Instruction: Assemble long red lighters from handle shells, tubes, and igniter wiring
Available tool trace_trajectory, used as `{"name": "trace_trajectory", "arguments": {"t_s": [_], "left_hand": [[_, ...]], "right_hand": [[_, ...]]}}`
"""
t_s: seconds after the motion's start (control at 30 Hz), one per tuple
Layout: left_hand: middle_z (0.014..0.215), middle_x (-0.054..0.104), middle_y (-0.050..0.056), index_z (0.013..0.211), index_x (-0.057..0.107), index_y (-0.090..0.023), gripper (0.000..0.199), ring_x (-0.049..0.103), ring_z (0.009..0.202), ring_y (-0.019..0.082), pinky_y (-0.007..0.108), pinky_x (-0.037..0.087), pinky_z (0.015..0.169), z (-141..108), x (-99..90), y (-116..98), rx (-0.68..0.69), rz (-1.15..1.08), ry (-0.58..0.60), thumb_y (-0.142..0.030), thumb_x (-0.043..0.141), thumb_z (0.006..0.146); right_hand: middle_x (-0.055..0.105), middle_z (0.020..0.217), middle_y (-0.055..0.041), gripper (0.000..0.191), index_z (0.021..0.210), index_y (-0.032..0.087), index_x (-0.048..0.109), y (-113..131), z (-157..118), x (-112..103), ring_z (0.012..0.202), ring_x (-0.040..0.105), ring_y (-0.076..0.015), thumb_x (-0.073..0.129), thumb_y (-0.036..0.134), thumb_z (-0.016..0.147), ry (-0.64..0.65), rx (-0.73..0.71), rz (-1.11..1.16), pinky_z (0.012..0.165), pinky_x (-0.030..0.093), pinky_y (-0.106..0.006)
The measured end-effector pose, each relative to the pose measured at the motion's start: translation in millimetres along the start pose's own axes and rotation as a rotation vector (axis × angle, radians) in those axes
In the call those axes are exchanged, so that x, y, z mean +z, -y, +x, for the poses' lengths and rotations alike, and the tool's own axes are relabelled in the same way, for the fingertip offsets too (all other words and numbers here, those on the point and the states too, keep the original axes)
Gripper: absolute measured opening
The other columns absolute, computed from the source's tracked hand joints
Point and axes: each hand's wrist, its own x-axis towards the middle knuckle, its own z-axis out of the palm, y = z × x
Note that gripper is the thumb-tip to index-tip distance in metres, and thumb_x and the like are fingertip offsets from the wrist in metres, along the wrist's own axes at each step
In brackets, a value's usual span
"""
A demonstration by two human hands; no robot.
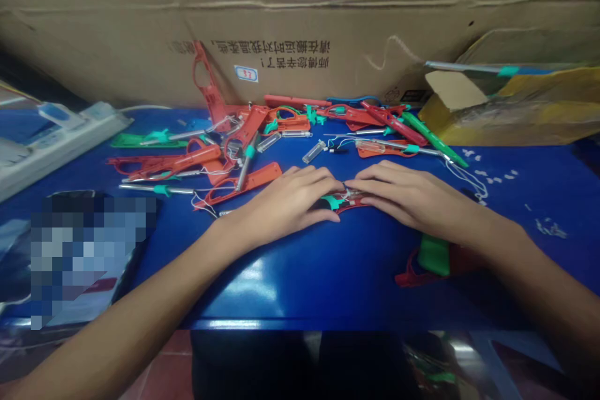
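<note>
My left hand [300,197] and my right hand [398,190] meet over the blue tabletop, fingers curled around one red lighter shell [355,204]. Inside that shell a teal trigger [334,201] and some small pale parts show between the hands; my fingers cover the rest. Beyond my hands lie loose long-nosed lighter parts: orange-red half shells [262,180], a metal tube [245,165] with a teal piece on it, and a clear fuel tank [314,151]. Under my right forearm a green shell piece [434,254] lies on a red handle [412,270].
A large cardboard box [140,31] walls off the back. On the left are a white power strip [79,137] and a partly pixelated dark-edged object [135,231]. An open carton [515,112] stands at the back right, with small white bits [494,176] before it.
</note>
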Motion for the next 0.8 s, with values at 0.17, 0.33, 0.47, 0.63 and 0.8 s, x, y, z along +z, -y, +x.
{"name": "trace_trajectory", "arguments": {"t_s": [0.17, 0.33, 0.47, 0.63, 0.8], "left_hand": [[0.122, 0.065, 0.008, 0.128, 0.060, -0.018, 0.042, 0.061, 0.111, 0.024, 0.036, 0.043, 0.094, 0, -1.2, 3, 0.002, -0.014, 0.000, -0.046, 0.063, 0.097], [0.121, 0.065, 0.007, 0.128, 0.061, -0.019, 0.042, 0.062, 0.109, 0.023, 0.036, 0.044, 0.092, -2, -3.9, 4, -0.009, -0.003, 0.016, -0.048, 0.063, 0.097], [0.122, 0.066, 0.008, 0.128, 0.062, -0.018, 0.047, 0.062, 0.111, 0.024, 0.037, 0.045, 0.095, -4, -11.3, 4, -0.027, 0.039, 0.026, -0.051, 0.064, 0.095], [0.118, 0.068, 0.007, 0.119, 0.069, -0.018, 0.040, 0.063, 0.109, 0.023, 0.036, 0.047, 0.096, -10, -28.9, 13, -0.054, 0.051, 0.079, -0.047, 0.072, 0.091], [0.113, 0.069, 0.006, 0.116, 0.072, -0.020, 0.038, 0.065, 0.103, 0.022, 0.034, 0.050, 0.091, -16, -44.6, 21, -0.126, 0.038, 0.149, -0.046, 0.076, 0.088]], "right_hand": [[0.070, 0.121, -0.0105, 0.034, 0.126, 0.021, 0.071, -3, 0, 2, 0.108, 0.063, -0.0256, 0.045, 0.027, 0.106, 0.019, -0.072, -0.007, 0.094, 0.050, -0.043], [0.066, 0.128, -0.0130, 0.038, 0.134, 0.022, 0.068, -2, 0, 1, 0.114, 0.062, -0.0260, 0.043, 0.029, 0.106, 0.057, -0.026, 0.030, 0.095, 0.051, -0.042], [0.067, 0.119, -0.0130, 0.038, 0.129, 0.021, 0.070, 0, 1, 1, 0.106, 0.062, -0.0246, 0.041, 0.026, 0.107, 0.042, -0.036, 0.019, 0.089, 0.052, -0.039], [0.066, 0.121, -0.0117, 0.036, 0.131, 0.021, 0.069, 1, 0, -2, 0.109, 0.061, -0.0261, 0.043, 0.028, 0.106, 0.064, -0.023, -0.023, 0.094, 0.052, -0.043], [0.060, 0.135, -0.0163, 0.051, 0.147, 0.016, 0.054, 12, 5, -3, 0.127, 0.054, -0.0303, 0.049, 0.042, 0.104, -0.005, 0.013, -0.042, 0.103, 0.049, -0.045]]}}
